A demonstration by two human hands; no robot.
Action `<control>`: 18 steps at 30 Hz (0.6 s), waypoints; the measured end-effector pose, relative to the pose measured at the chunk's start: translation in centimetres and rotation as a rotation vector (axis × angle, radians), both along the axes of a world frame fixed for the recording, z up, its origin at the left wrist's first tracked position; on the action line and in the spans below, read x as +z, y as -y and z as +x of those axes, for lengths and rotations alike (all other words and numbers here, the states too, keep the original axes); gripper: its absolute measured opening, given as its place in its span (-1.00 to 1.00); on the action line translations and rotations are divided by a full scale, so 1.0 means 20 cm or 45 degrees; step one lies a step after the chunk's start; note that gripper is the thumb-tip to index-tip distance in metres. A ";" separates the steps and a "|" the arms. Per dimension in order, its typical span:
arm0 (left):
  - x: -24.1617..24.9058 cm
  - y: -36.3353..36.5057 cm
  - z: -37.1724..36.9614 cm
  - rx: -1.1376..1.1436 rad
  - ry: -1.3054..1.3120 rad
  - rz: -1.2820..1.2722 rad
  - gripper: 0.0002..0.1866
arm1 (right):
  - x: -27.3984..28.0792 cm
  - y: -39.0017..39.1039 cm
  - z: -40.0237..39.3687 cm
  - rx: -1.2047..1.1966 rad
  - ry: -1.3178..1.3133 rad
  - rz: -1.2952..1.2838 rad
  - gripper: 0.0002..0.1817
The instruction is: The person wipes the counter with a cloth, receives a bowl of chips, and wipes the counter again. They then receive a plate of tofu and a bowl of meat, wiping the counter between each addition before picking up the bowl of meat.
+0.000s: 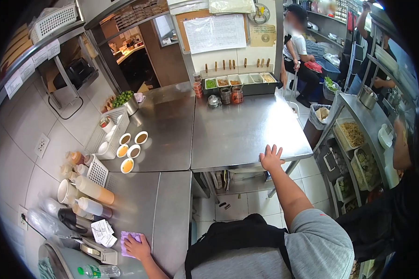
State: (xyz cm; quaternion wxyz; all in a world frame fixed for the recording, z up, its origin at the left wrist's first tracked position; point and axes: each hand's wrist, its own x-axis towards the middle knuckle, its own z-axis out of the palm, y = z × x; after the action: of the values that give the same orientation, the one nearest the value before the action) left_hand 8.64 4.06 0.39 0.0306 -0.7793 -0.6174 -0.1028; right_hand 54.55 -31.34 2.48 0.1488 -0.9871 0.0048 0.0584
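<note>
Your left hand [138,247] is flat on the purple cloth [127,242], fingers together, pressing it onto the near steel counter [170,209]; the cloth sticks out from under the hand toward the wall, just beside a crumpled receipt [102,231]. Your right hand [271,157] is well apart from it, fingers spread, palm down on the front edge of the far table [246,130], holding nothing. Sauce bowls [131,149] sit in a cluster on the back counter, well clear of both hands, next to a white basket [108,132]. Squeeze bottles [95,190] and a cup [66,190] line the wall left of the cloth. Most of the cloth is hidden under your palm, so I can't tell its full size or whether it's folded. The cooker [67,262] at bottom left is cut off by the frame. Another person [297,49] sits at the back, a second one [407,153] at the right edge is mostly out of frame. Labels on the wall sheets aren't readable.
</note>
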 end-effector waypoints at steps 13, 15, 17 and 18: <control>-0.01 -0.01 -0.01 0.014 -0.060 0.019 -0.32 | -0.01 0.01 0.00 -0.014 -0.021 0.010 -0.37; -0.02 -0.01 -0.01 0.028 -0.062 0.025 -0.32 | -0.02 0.02 0.00 -0.004 -0.014 0.015 -0.37; -0.02 -0.01 0.00 0.019 -0.058 0.030 -0.33 | -0.01 0.01 0.00 -0.015 -0.024 0.004 -0.37; -0.01 0.00 -0.01 0.022 -0.057 0.030 -0.33 | -0.01 0.01 0.00 -0.010 -0.018 0.000 -0.37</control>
State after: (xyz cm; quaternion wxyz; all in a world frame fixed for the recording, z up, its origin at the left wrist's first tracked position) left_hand 8.47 4.07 0.11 0.0545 -0.7755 -0.6221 -0.0922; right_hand 54.62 -31.54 2.32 0.1488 -0.9867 0.0097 0.0646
